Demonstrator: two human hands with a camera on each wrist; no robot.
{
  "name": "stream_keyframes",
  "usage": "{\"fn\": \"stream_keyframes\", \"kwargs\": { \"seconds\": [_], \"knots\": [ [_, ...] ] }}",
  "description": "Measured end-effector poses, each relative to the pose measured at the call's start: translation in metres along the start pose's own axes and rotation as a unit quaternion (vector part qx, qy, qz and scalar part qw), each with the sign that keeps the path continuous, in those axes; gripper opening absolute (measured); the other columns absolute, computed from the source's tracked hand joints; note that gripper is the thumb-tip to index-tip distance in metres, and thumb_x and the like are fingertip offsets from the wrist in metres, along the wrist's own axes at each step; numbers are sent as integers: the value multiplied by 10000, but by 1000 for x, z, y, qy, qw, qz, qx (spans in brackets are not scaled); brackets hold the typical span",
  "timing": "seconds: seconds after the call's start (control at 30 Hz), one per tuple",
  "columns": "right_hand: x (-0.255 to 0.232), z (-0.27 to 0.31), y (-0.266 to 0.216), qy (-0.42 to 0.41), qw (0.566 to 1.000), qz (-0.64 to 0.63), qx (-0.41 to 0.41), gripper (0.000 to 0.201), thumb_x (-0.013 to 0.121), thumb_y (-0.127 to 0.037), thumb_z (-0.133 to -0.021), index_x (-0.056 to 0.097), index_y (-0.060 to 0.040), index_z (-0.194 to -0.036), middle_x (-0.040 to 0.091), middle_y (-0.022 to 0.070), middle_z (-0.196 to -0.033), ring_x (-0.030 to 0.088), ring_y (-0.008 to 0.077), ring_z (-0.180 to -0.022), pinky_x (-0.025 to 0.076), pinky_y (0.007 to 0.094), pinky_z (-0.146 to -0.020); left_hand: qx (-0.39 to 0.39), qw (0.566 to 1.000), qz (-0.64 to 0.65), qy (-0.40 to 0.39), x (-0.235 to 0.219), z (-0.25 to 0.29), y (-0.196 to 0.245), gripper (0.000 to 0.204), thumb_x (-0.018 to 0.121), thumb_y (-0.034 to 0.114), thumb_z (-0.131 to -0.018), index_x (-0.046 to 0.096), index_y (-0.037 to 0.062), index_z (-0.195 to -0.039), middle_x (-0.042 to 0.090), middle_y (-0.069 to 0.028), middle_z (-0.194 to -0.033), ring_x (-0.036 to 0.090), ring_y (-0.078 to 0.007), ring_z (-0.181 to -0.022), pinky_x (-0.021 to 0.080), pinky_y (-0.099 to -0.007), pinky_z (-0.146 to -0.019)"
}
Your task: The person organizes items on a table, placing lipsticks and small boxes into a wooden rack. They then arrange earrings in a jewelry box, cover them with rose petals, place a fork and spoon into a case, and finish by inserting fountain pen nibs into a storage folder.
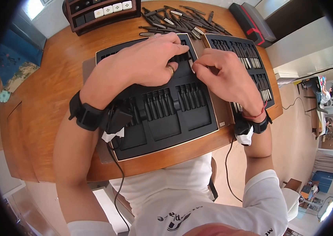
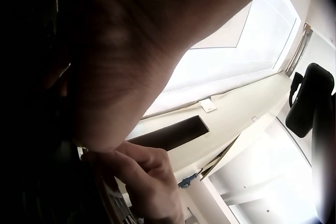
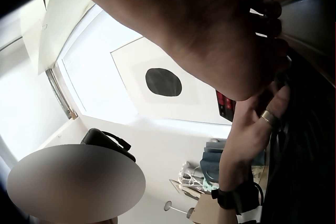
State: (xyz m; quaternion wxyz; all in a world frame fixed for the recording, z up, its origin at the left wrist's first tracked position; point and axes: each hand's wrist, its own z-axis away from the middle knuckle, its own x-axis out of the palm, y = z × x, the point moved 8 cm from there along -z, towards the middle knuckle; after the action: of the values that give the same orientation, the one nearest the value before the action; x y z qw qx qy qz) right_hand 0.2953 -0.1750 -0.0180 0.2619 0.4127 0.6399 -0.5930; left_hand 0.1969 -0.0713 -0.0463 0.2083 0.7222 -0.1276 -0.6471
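Observation:
A black foam tray [image 1: 162, 128] with moulded slots lies in a shallow box on the table. Slim dark-handled tools [image 1: 158, 104] stand side by side in its lower row of slots. My left hand [image 1: 147, 59] reaches over the tray's upper part, index finger bent down toward the upper slots; its other fingertips are hidden beneath it. At the tray's right edge, my right hand [image 1: 223, 72] pinches a slim tool with a silver part [image 1: 191, 63] between thumb and index finger. In the right wrist view, the ringed left hand [image 3: 252, 134] is close beside the right.
A second tray [image 1: 267, 80] with silver-ended tools lies to the right. Behind the trays is a loose pile of dark tools [image 1: 178, 21]. A dark wooden rack [image 1: 103, 17] stands at back left, and a grey and red case [image 1: 253, 23] at back right. Cables hang from both wrists.

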Motion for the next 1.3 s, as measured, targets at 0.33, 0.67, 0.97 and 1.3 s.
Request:
{"fn": "stream_keyframes", "kwargs": {
  "seconds": [0.33, 0.67, 0.97, 1.3],
  "knots": [
    [1, 6, -7, -11, 999, 11, -39, 141, 701, -104, -900, 729, 25, -852, 645, 167, -792, 659, 403, -752, 520, 455, -688, -11, 1000, 16, 4, 2, -2, -4, 477, 648, 92, -1014, 604, -4, -1479, 581, -149, -1407, 555, -358, -1341, 465, -423, -1139],
    [5, 6, -9, 4, 998, 50, -42, 150, 711, -126, -916, 739, 10, -860, 630, 150, -839, 656, 402, -762, 518, 466, -694, 19, 1000, 6, 9, 6, -3, -8, 468, 646, 80, -1014, 607, -10, -1471, 587, -146, -1420, 546, -356, -1363, 463, -430, -1141],
    [8, 8, -11, -2, 997, 56, -54, 157, 724, -132, -898, 740, 16, -851, 642, 145, -880, 668, 394, -790, 528, 461, -708, 20, 1000, 20, 10, -2, 1, -7, 469, 668, 74, -987, 623, -11, -1445, 606, -153, -1392, 563, -362, -1343, 476, -439, -1124],
    [5, 5, -6, -28, 997, 34, -62, 128, 720, -106, -880, 739, 19, -861, 643, 158, -843, 672, 393, -780, 531, 457, -699, 34, 999, 42, 9, -1, 1, -4, 447, 659, 47, -978, 649, -6, -1422, 610, -165, -1358, 575, -367, -1302, 476, -432, -1107]
  ]
}}
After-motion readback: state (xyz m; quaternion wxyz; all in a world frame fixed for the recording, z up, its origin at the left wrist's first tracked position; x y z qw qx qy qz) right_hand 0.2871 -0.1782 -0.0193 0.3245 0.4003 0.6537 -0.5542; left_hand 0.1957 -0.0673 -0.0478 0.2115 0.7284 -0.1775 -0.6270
